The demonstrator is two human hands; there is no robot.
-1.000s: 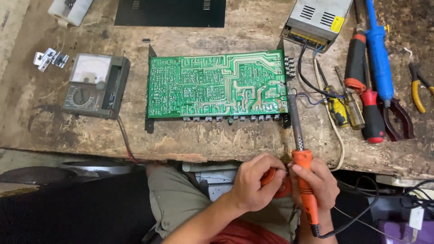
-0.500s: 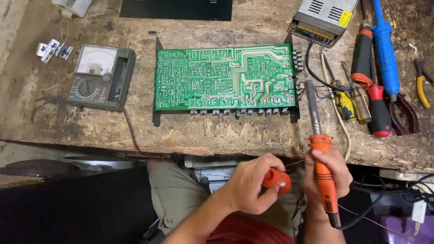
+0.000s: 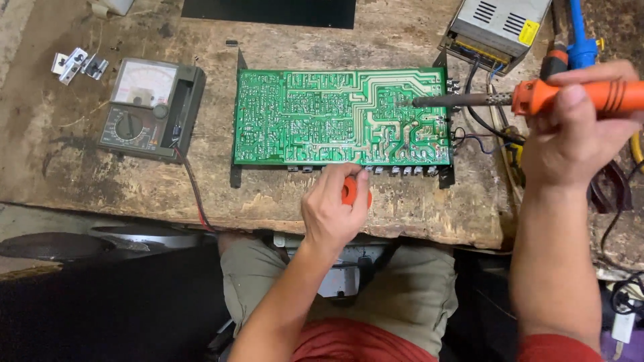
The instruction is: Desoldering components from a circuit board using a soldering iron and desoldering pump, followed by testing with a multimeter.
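**Soldering iron over the green board, orange object in your other hand**

Your right hand (image 3: 577, 134), at the right of the frame, is wrapped around the orange handle of the soldering iron (image 3: 537, 98). The iron lies nearly level, its dark tip reaching left over the upper right part of the green circuit board (image 3: 315, 117); whether the tip touches the board cannot be told. Your left hand (image 3: 333, 211), at lower centre, is curled around a small orange object (image 3: 348, 192), fingertips right at the board's near edge. What that object is stays hidden by the fingers.

The board sits in the middle of the worn wooden bench (image 3: 100, 181), copper-trace side up, on black end brackets.

At upper right stands a silver perforated metal box (image 3: 496, 27) with a yellow label at its right corner. At left rests a grey analogue multimeter (image 3: 151, 107) with a pale dial face and a round selector; its red and black leads (image 3: 194, 191) run down off the bench edge. Small metal clips (image 3: 77, 64) lie at upper left. A black flat panel (image 3: 268, 10) lies along the top edge. Behind your right hand, a blue-handled tool (image 3: 580, 33) and dark wires (image 3: 479, 127) crowd the board's right end.
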